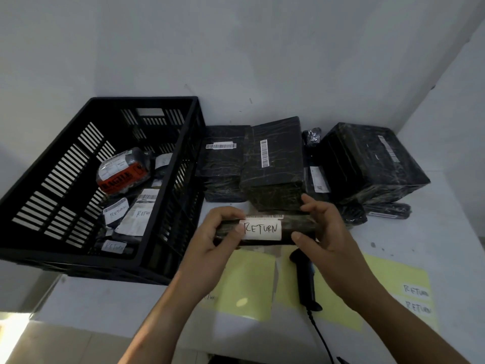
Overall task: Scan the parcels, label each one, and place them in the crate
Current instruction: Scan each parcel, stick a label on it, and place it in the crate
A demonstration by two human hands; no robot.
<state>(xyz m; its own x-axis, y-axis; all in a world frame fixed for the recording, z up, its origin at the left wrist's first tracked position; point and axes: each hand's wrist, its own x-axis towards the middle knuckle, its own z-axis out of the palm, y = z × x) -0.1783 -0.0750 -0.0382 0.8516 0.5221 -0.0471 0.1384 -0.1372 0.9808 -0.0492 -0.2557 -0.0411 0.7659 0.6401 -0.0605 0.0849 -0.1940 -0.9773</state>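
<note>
Above the white table (pixel 105 298), just right of the black crate (pixel 52 179), both hands held a long dark-wrapped parcel (pixel 291 224) level. The left hand (pixel 220 232) curled round its left end, thumb on the edge of the white RETURN label (pixel 261 229) stuck to its face. The right hand (pixel 320 232) gripped the right end between thumb and fingers. Beneath them a black scanner (pixel 305 279) lay on yellow backing sheets (pixel 246 285), with spare RETURN stickers (pixel 416 291) at the far right. Several labelled parcels, one bearing orange FRAGILE tape (pixel 120 177), lay inside the crate. Black-wrapped boxes (pixel 273 164) with barcodes stood behind, near the wall.
</note>
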